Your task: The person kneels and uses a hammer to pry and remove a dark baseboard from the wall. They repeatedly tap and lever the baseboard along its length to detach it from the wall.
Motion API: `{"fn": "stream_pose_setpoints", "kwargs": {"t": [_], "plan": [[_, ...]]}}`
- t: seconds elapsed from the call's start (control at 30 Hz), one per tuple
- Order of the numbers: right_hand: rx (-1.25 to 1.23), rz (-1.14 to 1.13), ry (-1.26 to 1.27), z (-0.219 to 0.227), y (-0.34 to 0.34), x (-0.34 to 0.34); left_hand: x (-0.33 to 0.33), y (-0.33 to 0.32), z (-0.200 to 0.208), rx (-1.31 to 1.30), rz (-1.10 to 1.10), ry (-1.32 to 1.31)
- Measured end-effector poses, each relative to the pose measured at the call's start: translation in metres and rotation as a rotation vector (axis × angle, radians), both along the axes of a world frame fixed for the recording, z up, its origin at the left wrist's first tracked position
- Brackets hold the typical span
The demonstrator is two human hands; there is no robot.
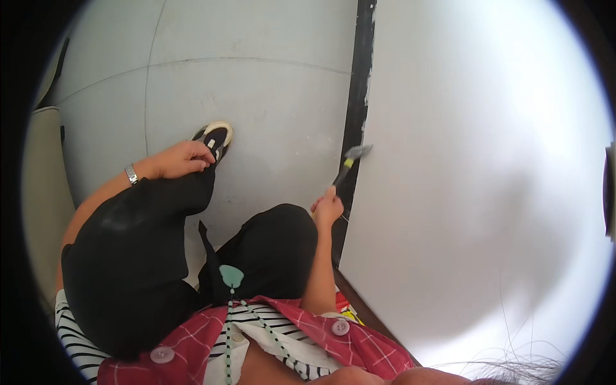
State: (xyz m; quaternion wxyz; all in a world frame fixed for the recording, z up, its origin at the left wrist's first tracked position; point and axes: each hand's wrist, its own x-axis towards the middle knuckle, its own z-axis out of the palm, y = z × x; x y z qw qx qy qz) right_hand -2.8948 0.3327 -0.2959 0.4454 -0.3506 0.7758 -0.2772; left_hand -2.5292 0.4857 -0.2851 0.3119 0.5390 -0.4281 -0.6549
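Observation:
In my right hand (328, 208) is a scraper (348, 163) with a dark handle, a yellow-green collar and a flat grey head. Its head touches or nearly touches the foot of the white wall (462, 160), over the black skirting strip (355, 122). Pale smears run along the edge where strip and wall meet. My left hand (186, 160), with a metal watch band at the wrist, lies at my bent left knee. Its fingers are curled together, and I see nothing in them.
Light grey floor tiles (256, 96) with dark joints spread ahead. My left shoe (218, 136) stands just beyond the knee. Beige furniture (46, 192) is at the left edge. A green pendant (231, 276) hangs over my lap. Something red and yellow (348, 312) lies beside my right elbow.

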Motion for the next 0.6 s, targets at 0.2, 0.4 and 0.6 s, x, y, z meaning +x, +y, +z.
{"fn": "stream_pose_setpoints", "kwargs": {"t": [0.2, 0.4, 0.6], "plan": [[-0.124, -0.040, -0.032, 0.004, -0.043, 0.022, -0.002, -0.010, -0.006, -0.046, -0.046, 0.002], [-0.037, -0.001, -0.003, 0.006, -0.012, -0.002, -0.003, 0.003, -0.006, 0.009, 0.050, 0.026], [-0.202, 0.077, 0.102, -0.018, -0.060, 0.028, -0.002, -0.001, -0.012, -0.013, -0.014, 0.017]]}}
